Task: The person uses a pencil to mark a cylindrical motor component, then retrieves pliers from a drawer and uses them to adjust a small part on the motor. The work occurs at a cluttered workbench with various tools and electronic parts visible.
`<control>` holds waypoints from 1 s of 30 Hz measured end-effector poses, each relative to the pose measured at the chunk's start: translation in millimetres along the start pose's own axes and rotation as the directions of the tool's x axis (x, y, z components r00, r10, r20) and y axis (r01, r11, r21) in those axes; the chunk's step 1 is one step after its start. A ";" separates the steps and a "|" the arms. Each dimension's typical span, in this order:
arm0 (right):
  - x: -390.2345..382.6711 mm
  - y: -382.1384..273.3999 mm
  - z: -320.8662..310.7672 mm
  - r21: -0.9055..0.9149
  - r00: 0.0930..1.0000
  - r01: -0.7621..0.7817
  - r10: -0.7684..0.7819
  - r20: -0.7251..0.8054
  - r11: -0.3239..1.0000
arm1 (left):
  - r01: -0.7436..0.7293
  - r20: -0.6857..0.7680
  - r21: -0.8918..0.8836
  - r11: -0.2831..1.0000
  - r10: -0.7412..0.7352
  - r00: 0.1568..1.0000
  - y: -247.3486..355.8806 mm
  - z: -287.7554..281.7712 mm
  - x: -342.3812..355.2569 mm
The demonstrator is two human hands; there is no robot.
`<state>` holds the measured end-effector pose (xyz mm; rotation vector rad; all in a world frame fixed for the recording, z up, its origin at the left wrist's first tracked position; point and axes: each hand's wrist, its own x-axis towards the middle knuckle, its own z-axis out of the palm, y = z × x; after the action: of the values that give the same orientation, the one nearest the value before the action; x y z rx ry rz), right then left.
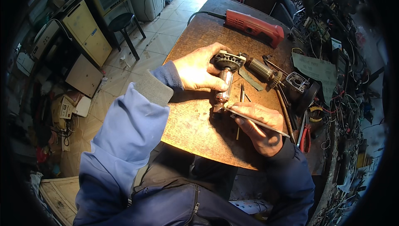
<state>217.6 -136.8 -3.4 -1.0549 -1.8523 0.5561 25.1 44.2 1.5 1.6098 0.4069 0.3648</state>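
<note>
My left hand [197, 70] is closed around a motor armature [226, 77], fan end up and commutator end toward me, above the wooden table [187, 128]. From the right, my right hand [262, 128] grips a thin flat metal strip [272, 129] between thumb and fingers. Its tip meets or nearly meets the armature's copper commutator; I cannot tell if they touch. Behind them lies a second armature [261, 69] with a small gear, next to a grey-green strip of abrasive paper [250, 79]. A slim pointed tool [242, 93] rests between my hands.
A red power tool housing [253, 25] with a black cord lies at the table's far side. To the right are a metal gear housing [297, 82], a sheet of abrasive paper [316, 74], red-handled pliers [305, 138] and tangled wires. A black stool [122, 22] stands on the tiled floor.
</note>
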 end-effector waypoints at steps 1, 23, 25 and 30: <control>-0.2 0.0 0.0 0.001 1.000 -0.002 0.002 -0.001 1.000 | 0.000 0.002 -0.006 1.000 0.000 1.000 -0.2 0.1 0.2; -1.7 -1.2 4.2 0.012 0.999 -0.001 0.002 -0.043 1.000 | -0.020 -0.023 0.003 1.000 0.020 1.000 -2.1 1.0 1.8; -3.7 -5.4 5.2 0.012 0.997 -0.065 0.065 -0.036 0.998 | -0.016 -0.029 0.013 1.000 0.016 0.999 -1.6 1.5 1.9; -4.8 -6.2 5.2 -0.037 0.998 -0.066 0.066 -0.011 0.997 | -0.008 -0.040 0.024 1.000 0.009 0.999 -1.9 1.6 0.5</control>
<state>211.4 -143.9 -3.8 -1.1453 -1.8312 0.5563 26.2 43.1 -0.5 1.6297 0.4369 0.4008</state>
